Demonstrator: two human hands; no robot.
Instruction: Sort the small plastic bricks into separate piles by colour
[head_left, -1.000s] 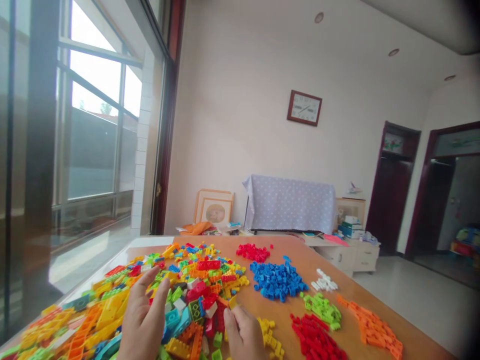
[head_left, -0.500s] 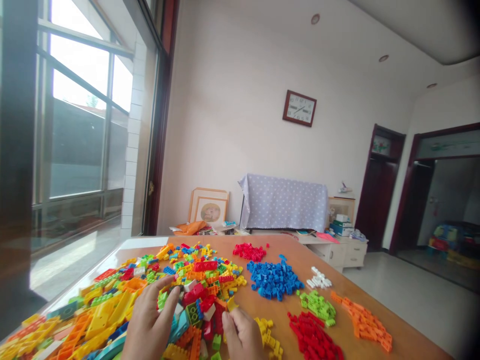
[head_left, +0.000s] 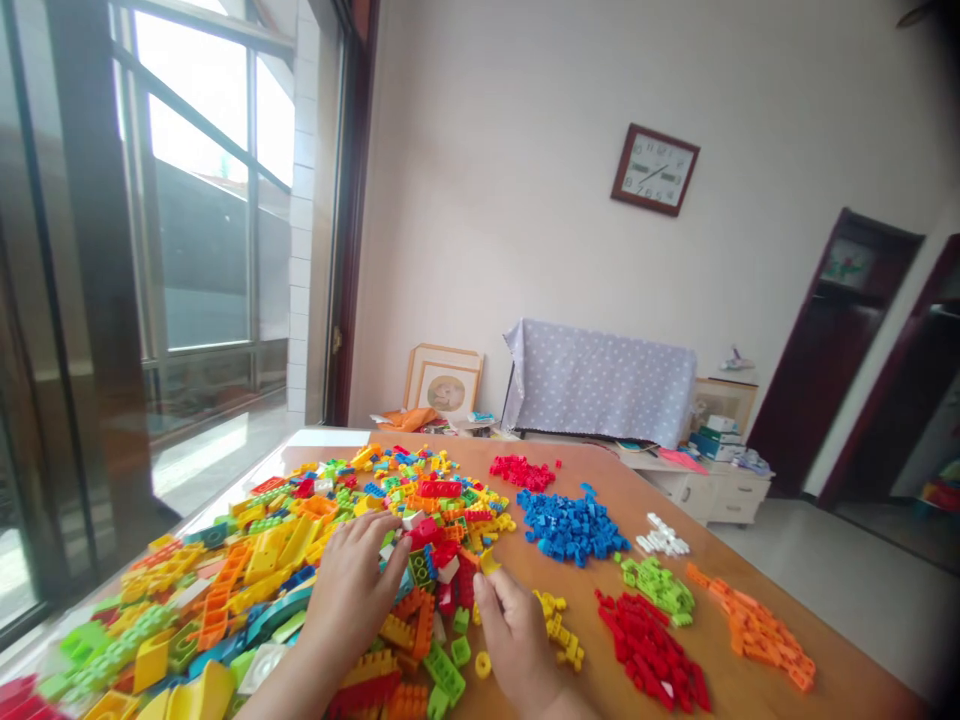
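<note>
We have a yellow brick [head_left: 489,562] in our right hand [head_left: 514,620], pinched between thumb and forefinger. It pokes up past the fingertips on their far side, at the right edge of the mixed heap [head_left: 296,540]. The other fingers curl in toward the palm.

Our left hand [head_left: 360,575] is over the heap, its fingers loosely bent and the thumb apart from them; we can't tell whether its fingertips touch any bricks. The yellow brick is to the right of this hand, apart from it. Between our wrists lie green bricks [head_left: 445,675] and, just left of the right hand, a small yellow ring [head_left: 482,664].

Just right of our right hand is the yellow pile [head_left: 562,640], partly hidden by it. Further right on the table [head_left: 637,500] we see a red pile [head_left: 651,650], a green pile [head_left: 660,590] and an orange pile [head_left: 756,630]. The blue pile [head_left: 571,527] lies beyond the pinched brick, to its right.
</note>
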